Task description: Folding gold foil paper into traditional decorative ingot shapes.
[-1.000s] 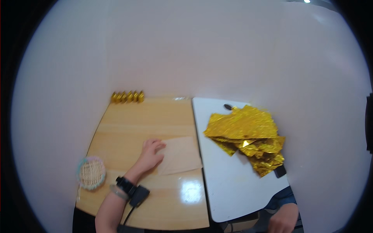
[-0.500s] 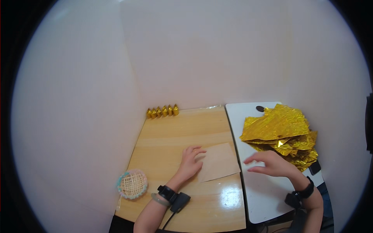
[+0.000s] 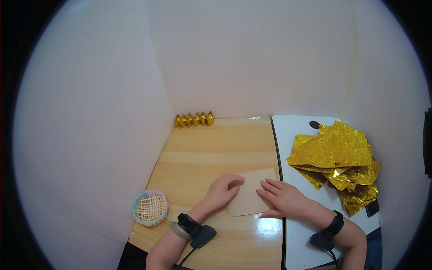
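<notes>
A pale beige square sheet of paper (image 3: 250,201) lies flat on the wooden tabletop in front of me. Over its left edge rests my left hand (image 3: 222,190), fingers bent, with a gap between thumb and forefinger. My right hand (image 3: 284,198) lies across the sheet's right side, fingers stretched and spread, palm down. Both hands touch the paper without gripping it. On the white board to the right is a loose pile of gold foil paper sheets (image 3: 335,150).
Several small folded gold foil pieces (image 3: 194,120) stand in a row at the table's far left corner. A small woven basket (image 3: 150,209) with a pink and teal rim sits at the left edge. A dark oval object (image 3: 314,124) and a black phone-like object (image 3: 372,208) flank the pile.
My right hand has come left from above the white board onto the sheet. The left hand stays by the sheet's left edge, its fingers now more bent. The view has shifted slightly.
</notes>
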A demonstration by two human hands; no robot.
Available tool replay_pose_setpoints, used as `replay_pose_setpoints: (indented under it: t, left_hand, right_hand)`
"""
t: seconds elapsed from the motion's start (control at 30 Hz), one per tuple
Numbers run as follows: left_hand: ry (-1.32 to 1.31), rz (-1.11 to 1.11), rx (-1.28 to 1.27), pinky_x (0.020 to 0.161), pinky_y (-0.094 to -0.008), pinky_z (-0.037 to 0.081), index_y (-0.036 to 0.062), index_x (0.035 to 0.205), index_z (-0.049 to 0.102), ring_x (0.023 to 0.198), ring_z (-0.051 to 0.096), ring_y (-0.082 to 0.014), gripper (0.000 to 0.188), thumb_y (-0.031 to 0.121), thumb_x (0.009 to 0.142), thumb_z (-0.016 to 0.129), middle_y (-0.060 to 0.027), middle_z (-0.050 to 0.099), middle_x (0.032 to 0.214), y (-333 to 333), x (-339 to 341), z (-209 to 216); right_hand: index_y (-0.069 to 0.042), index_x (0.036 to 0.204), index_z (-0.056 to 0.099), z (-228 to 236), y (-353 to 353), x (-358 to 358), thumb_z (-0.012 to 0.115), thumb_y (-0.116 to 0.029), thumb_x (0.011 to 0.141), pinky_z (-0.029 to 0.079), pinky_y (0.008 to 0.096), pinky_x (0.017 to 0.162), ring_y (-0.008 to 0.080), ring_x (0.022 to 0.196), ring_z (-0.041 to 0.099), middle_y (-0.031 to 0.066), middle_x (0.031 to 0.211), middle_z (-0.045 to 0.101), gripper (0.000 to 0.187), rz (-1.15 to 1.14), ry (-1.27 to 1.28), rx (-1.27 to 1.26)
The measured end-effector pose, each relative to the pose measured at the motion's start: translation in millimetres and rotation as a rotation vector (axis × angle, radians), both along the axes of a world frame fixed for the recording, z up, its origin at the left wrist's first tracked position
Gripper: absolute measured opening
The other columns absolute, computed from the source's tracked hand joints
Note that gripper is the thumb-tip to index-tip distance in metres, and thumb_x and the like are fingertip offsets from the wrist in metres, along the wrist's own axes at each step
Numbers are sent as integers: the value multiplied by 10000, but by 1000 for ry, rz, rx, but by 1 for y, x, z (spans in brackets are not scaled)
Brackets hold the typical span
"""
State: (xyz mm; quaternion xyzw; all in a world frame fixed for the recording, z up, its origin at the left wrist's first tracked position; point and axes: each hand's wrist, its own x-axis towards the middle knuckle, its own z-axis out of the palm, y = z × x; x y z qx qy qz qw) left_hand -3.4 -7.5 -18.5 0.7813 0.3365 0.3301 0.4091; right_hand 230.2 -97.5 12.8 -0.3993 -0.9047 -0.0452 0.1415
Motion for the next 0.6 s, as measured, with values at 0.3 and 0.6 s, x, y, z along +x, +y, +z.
replay_pose_setpoints:
  t: [0.3, 0.6]
  left_hand:
    - [75, -15, 132, 808, -332, 451, 31, 965, 632, 907, 555, -263, 210, 15, 776, 542, -102, 625, 983, -1, 0, 11]
    - [-151, 3, -338, 898, -260, 394, -12, 1053, 600, 1002, 554, -159, 411, 303, 980, 345, -89, 630, 1044, -4, -1, 11]
  right_hand:
    - [-63, 1133, 524, 2, 1, 2, 604, -216, 765, 495, 344, 799, 243, 1002, 582, 99, 1142, 577, 407, -40, 178, -25]
    - [-56, 1158, 498, -16, 10, 7, 525, -4, 728, 481, 341, 764, 285, 927, 587, 132, 1076, 578, 434, -273, 711, -309]
